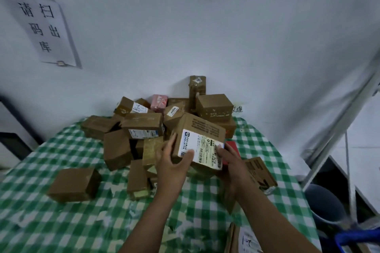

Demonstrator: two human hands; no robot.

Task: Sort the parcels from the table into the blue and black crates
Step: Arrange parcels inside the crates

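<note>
Left hand [172, 162] grasps the near left corner of a labelled cardboard parcel [202, 127], thumb laid across the white shipping label [202, 151], fingers up the parcel's left side. My right hand [230, 162] grips the near right end, thumb on the label's edge. The parcel is held tilted, label towards me, raised over the front of the pile of brown cardboard parcels [141, 123].

That pile sits on the table [61, 222], which is covered in a green-and-white checked cloth, and is heaped against the white wall. A pink box [158, 103] lies among the parcels at the back. A red item [233, 147] shows just behind my right hand. One lone brown parcel [74, 184] sits apart at the left; a flat printed carton [260, 172] lies just right of my right wrist. Another labelled carton [244, 240] is cut off at the bottom edge.

Containers: a dark round bucket [322, 203] stands beside the table at the right; contents cannot be told. A blue plastic rim [357, 237] shows in the lower right corner; what it belongs to and holds cannot be told.
</note>
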